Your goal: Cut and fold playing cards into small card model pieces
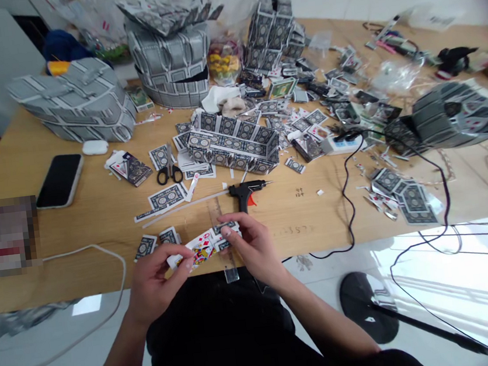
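From where I stood, I counted one glue gun (245, 190), one pair of scissors (169, 172), one smartphone (59, 180), one earbud case (95, 147), one clear ruler (231, 275), one power strip (342, 145) and one queen of diamonds (203, 250); the scattered playing cards (167, 197) were too jumbled to number.

The glue gun (242, 193) is black with an orange-red trigger; the card (202, 247) shows red diamonds on white; toward the counter's (99, 223) left edge, the phone (59, 180) has a black screen.
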Tool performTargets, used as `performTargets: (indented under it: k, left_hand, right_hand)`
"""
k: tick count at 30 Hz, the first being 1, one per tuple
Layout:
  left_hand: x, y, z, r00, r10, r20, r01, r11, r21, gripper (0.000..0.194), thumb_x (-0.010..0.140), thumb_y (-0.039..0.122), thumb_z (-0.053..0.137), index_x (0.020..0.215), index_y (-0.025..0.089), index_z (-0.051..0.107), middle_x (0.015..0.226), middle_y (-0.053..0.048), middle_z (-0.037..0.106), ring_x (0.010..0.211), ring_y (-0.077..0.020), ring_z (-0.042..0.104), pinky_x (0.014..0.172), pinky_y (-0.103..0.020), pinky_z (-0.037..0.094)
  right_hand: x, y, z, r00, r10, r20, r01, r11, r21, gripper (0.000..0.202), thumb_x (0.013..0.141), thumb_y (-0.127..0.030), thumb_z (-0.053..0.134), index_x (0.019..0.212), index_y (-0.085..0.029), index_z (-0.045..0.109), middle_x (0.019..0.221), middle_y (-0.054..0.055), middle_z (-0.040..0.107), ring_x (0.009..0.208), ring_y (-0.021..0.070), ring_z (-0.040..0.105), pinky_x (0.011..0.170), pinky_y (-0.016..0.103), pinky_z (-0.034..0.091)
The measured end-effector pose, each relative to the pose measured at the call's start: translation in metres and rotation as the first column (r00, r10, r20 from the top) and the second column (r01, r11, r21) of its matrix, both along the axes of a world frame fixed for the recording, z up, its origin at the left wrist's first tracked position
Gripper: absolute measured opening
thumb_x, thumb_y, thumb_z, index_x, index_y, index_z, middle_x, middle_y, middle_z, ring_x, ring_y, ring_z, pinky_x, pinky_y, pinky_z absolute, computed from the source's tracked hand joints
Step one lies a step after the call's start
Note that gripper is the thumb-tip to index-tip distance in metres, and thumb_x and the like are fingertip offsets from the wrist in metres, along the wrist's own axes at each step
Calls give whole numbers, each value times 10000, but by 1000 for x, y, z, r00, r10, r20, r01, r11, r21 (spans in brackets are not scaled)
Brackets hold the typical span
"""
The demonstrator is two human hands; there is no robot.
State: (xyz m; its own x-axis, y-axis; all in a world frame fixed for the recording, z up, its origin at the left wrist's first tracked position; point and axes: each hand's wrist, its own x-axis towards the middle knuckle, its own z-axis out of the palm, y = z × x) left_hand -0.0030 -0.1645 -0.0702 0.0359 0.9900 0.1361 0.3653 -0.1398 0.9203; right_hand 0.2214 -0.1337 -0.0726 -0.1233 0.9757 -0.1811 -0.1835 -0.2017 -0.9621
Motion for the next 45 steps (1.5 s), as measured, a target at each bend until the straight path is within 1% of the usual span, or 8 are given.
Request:
performTargets:
  k: [4,15,18,22,26,33,39,45]
  left_hand:
    - [-1,-1,-2,1000,-9,3,9,1000,-28,46,904,200,746,911,220,787,711,29,731,538,-110,622,504,-202,457]
    - [-3,1,0,996,-73,-43,74,997,17,75,925,184,730,914,243,775,703,50,727,479,-86,534,515,-202,459]
    - [6,-1,-5,998,-30,46,33,998,-55,33,933,228,756,963,234,744,768,36,757,502,-88,587,504,-191,477]
    - [19,-4,-9,969,86,232,-36,977,-212,257,912,312,820,1071,226,637,829,23,782,581,-120,681,575,-211,579]
    - [24,-6,-10,941,121,316,-32,962,-272,307,928,373,831,1099,235,618,875,18,791,642,-133,722,603,-221,622]
    - [26,-5,-21,978,74,197,-37,982,-186,213,1053,407,681,1171,231,660,817,14,770,571,-137,715,567,-233,619]
    - [32,-8,-23,988,20,152,7,985,-172,306,1114,451,557,1305,234,659,709,30,723,536,-146,685,554,-246,592]
    - [35,-10,-23,981,-32,189,69,980,-189,355,1150,461,464,1355,223,630,668,32,694,514,-137,639,544,-241,560]
  right_hand:
    - [-1,-1,1,999,-25,44,23,999,37,356,953,-524,803,1159,-237,761,1028,61,748,861,205,715,677,307,694]
    - [-2,-3,3,989,73,130,-85,993,88,330,1006,-519,739,1185,-242,759,1035,60,753,820,188,687,680,299,635]
    - [-7,-6,2,989,113,100,-121,990,78,339,1015,-503,734,1235,-246,735,1003,47,725,801,177,675,707,302,629]
    - [-14,-6,2,996,89,-16,-88,995,42,463,975,-478,798,1349,-268,620,807,-34,643,650,135,592,604,250,555]
    - [-15,-4,3,995,47,-90,-52,997,-53,483,882,-508,889,1184,-254,610,707,-72,639,547,107,542,522,221,465]
    - [-17,-6,5,991,33,-129,-51,988,-142,461,736,-501,992,947,-217,696,719,-38,701,604,136,632,579,256,573]
    - [-15,-5,8,990,16,-137,-37,988,-152,434,708,-506,1002,829,-204,715,758,10,774,633,167,685,619,295,588]
    - [-13,-6,8,994,37,-107,-56,981,-183,487,684,-533,1008,750,-212,648,665,-17,699,602,170,654,580,294,545]
